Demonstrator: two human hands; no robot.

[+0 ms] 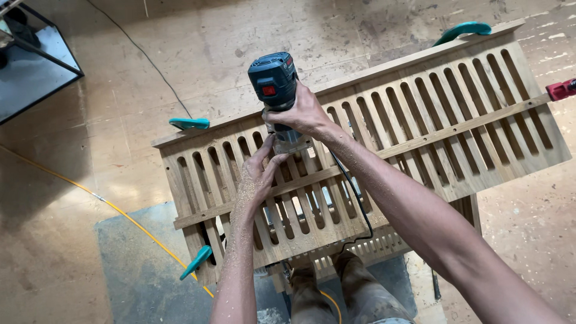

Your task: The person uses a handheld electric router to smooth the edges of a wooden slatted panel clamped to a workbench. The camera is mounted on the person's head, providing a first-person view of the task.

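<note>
While the right hand (303, 114) wraps its fingers (282, 118) tight around the body of a dark blue-green trim router (275, 90), the left hand (259, 171) sits just below it, fingers (264, 150) loosely spread and touching the router's clear base (287, 143). Sawdust coats the left forearm. A small red square label shows on the router's upper body, facing the person. The router stands upright, its long axis rising from the work toward the camera, cap uppermost, and its black cord (354, 198) trails down beside the right forearm. It rests on a slatted wooden panel (456, 120), near the panel's left half and close to the far rail. The panel's long axis runs from lower left to upper right. Teal clamps (189, 123) grip its edges, and a red clamp (561, 89) shows at the right. A yellow cable (108, 204) crosses the plywood floor (90, 150).
</note>
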